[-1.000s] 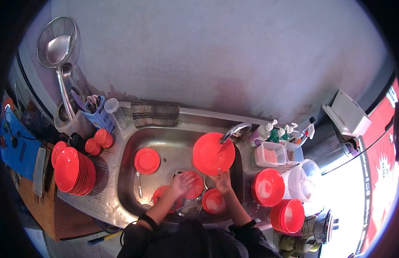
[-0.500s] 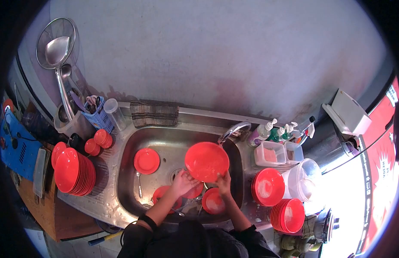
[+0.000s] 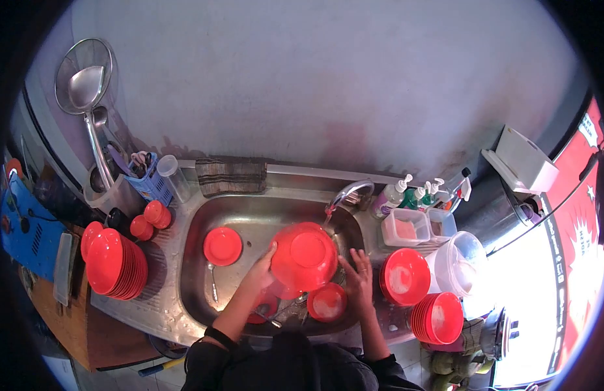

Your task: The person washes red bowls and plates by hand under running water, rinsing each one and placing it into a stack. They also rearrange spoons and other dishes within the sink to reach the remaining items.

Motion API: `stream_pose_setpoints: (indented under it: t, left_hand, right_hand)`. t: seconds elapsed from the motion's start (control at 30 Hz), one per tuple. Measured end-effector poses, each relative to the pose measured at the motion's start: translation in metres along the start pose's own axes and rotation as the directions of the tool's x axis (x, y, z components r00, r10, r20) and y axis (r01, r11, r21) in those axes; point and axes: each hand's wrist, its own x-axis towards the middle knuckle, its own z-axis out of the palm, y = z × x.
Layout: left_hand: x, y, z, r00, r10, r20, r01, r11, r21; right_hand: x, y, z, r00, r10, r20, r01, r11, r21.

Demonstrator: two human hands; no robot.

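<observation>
A red bowl (image 3: 306, 255) is held over the sink below the tap (image 3: 354, 190), its underside with the foot ring facing up. My left hand (image 3: 265, 266) grips the bowl's left rim; some of its fingers are hidden by the bowl. Just right of the bowl, my right hand (image 3: 359, 276) has its fingers apart and holds nothing; its fingertips come close to the rim. Under the hands, another red bowl (image 3: 327, 302) and a partly hidden red dish (image 3: 263, 307) lie in the sink. A small red plate (image 3: 222, 246) and a spoon (image 3: 214, 285) lie on the left.
Stacked red bowls (image 3: 115, 264) stand on the left drainboard. Foamy red bowls (image 3: 406, 277) and a further stack (image 3: 437, 318) are on the right. Soap bottles (image 3: 390, 197), a sponge container (image 3: 405, 227) and a clear bucket (image 3: 460, 264) line the right side. A cloth (image 3: 230, 177) hangs behind.
The held bowl has turned over, from its inside showing to its underside showing. My left hand has moved up to its left rim, and my right hand has come off and spread its fingers.
</observation>
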Motion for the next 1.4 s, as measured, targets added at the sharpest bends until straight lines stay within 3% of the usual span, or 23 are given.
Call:
stream_pose_setpoints:
  t: [0.03,0.1,0.23,0.3,0.43,0.5,0.53,0.6,0.77,0.83,0.87,0.97,1.03,1.1,1.13,1.23,1.3,1.33,1.4]
  left_hand:
    - [-0.005,0.005,0.004,1.000,0.002,0.001,-0.002,1.000,0.003]
    - [-0.015,0.014,0.012,0.975,0.220,-0.045,-0.193,0.923,0.332]
    - [-0.018,0.013,0.002,0.958,0.288,-0.016,-0.238,0.820,0.521]
    - [-0.021,0.008,-0.005,0.969,0.244,0.040,-0.217,0.766,0.605]
    - [-0.022,0.003,-0.010,0.965,0.228,0.130,-0.258,0.737,0.624]
    - [-0.018,0.001,-0.004,0.979,0.169,0.113,-0.203,0.840,0.503]
    - [-0.012,-0.001,-0.005,0.979,0.166,0.117,-0.203,0.839,0.505]
    - [0.009,-0.002,-0.006,0.983,0.095,0.160,-0.154,0.898,0.413]
    - [0.046,-0.011,0.012,0.975,0.085,0.207,-0.177,0.861,0.477]
    - [0.066,-0.015,0.014,0.973,0.075,0.220,-0.176,0.854,0.490]
    - [0.077,-0.016,0.012,0.978,0.054,0.200,-0.148,0.859,0.490]
    - [0.085,-0.018,0.023,0.982,0.025,0.185,-0.125,0.824,0.552]
    - [0.083,-0.019,0.032,0.982,0.026,0.190,-0.137,0.784,0.605]
    - [0.080,-0.020,0.037,0.973,0.065,0.220,-0.214,0.597,0.773]
    - [0.078,-0.020,0.040,0.974,0.062,0.219,-0.212,0.596,0.774]
    - [0.074,-0.019,0.041,0.971,0.045,0.237,-0.220,0.568,0.793]
    - [0.070,-0.021,0.037,0.959,0.053,0.277,-0.200,0.821,0.535]
    - [0.066,-0.021,0.034,0.959,0.058,0.278,-0.204,0.821,0.534]
    - [0.052,-0.019,0.025,0.958,0.049,0.281,-0.144,0.933,0.329]
  right_hand:
    - [-0.003,0.005,-0.005,0.998,0.064,-0.028,-0.065,0.996,-0.056]
    - [-0.006,0.009,-0.021,0.979,0.194,-0.070,-0.200,0.976,-0.091]
    - [-0.018,0.020,-0.042,0.950,0.266,-0.160,-0.278,0.959,-0.051]
    - [-0.021,0.022,-0.048,0.897,0.371,-0.241,-0.418,0.889,-0.188]
    - [-0.028,0.026,-0.047,0.862,0.445,-0.244,-0.465,0.885,-0.030]
    - [-0.030,0.027,-0.033,0.864,0.469,-0.180,-0.433,0.877,0.208]
    - [-0.029,0.022,-0.031,0.863,0.471,-0.184,-0.434,0.877,0.207]
    - [-0.022,0.009,-0.028,0.911,0.387,-0.143,-0.368,0.919,0.144]
    - [-0.032,0.012,-0.052,0.848,0.491,-0.197,-0.476,0.871,0.121]
    - [-0.046,0.026,-0.061,0.824,0.481,-0.300,-0.527,0.845,-0.094]
    - [-0.053,0.030,-0.065,0.814,0.490,-0.312,-0.541,0.835,-0.099]
    - [-0.073,0.039,-0.068,0.784,0.568,-0.252,-0.618,0.751,-0.231]
    - [-0.084,0.045,-0.063,0.726,0.687,-0.023,-0.680,0.713,-0.175]
    - [-0.090,0.049,-0.057,0.767,0.641,-0.024,-0.621,0.734,-0.274]
    - [-0.091,0.049,-0.055,0.813,0.583,-0.013,-0.546,0.752,-0.369]
    - [-0.088,0.049,-0.055,0.804,0.594,-0.018,-0.551,0.734,-0.397]
    - [-0.082,0.045,-0.060,0.785,0.619,0.000,-0.572,0.725,-0.383]
    - [-0.080,0.043,-0.063,0.763,0.646,0.019,-0.595,0.713,-0.371]
    - [-0.081,0.043,-0.062,0.806,0.590,-0.045,-0.565,0.744,-0.356]
